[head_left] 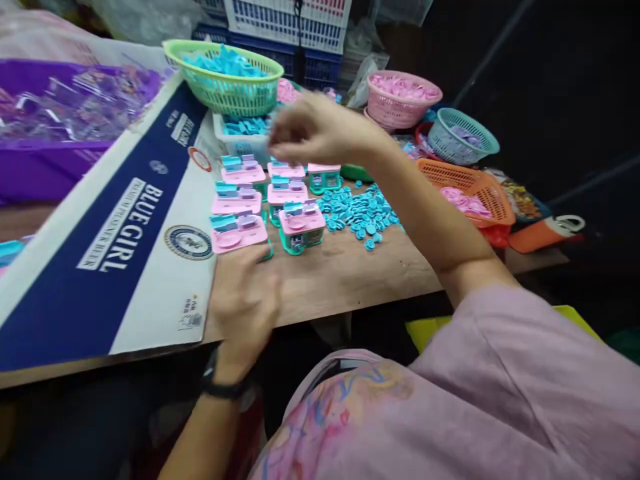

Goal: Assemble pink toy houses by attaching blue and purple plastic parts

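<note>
Several small pink-and-teal toy units [295, 227] stand in rows on the wooden table [350, 273]. My left hand [245, 300], a dark band on its wrist, lies by the table's front edge next to the nearest pink unit [239, 233]; its fingers are smeared by motion. My right hand [320, 130] hovers above the back row with fingers curled together in a pinch; what they hold is blurred. A heap of small blue discs [360, 210] lies just right of the units.
A flattened cardboard box [115, 240] lies at left beside a purple bin [55, 127]. A green basket [225, 73] of blue parts, a white tub [245, 133], a pink basket [403, 97], a teal basket [463, 137] and an orange basket [467, 190] ring the back and right.
</note>
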Tool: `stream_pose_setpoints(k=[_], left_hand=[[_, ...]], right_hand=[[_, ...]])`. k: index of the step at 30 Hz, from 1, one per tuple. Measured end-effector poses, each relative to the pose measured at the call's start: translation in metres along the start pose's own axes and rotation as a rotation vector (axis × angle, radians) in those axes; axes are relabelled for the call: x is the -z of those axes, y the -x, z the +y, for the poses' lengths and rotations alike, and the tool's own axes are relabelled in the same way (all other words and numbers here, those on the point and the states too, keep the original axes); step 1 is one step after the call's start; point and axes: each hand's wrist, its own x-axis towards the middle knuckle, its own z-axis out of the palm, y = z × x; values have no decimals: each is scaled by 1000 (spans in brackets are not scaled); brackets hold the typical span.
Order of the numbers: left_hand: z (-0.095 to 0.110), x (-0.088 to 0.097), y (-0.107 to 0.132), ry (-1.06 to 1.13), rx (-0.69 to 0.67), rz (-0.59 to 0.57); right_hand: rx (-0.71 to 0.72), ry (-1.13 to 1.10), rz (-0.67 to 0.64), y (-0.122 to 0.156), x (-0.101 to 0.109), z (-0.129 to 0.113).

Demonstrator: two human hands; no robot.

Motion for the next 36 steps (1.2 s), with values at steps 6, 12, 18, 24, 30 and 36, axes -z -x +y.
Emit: stream_pose_setpoints(k=[6, 12, 18, 24, 30, 36], left_hand=[[35, -195, -28, 40, -159, -600], [48, -267, -45, -201, -2, -774], [53, -248, -38, -294, 37, -806], [42, -194, -18, -298, -21, -854], [21, -150, 6, -315, 86, -740], [4, -127, 16, -266, 182, -570]], right_hand=[[-706, -158, 39, 197, -124, 79], [-782, -245, 247, 257, -205, 64], [-772, -499, 235, 284, -202, 71], [-819, -914, 639, 227, -189, 51], [-601, -714, 777, 126, -210, 39], [-539, -618, 804, 100, -234, 42]])
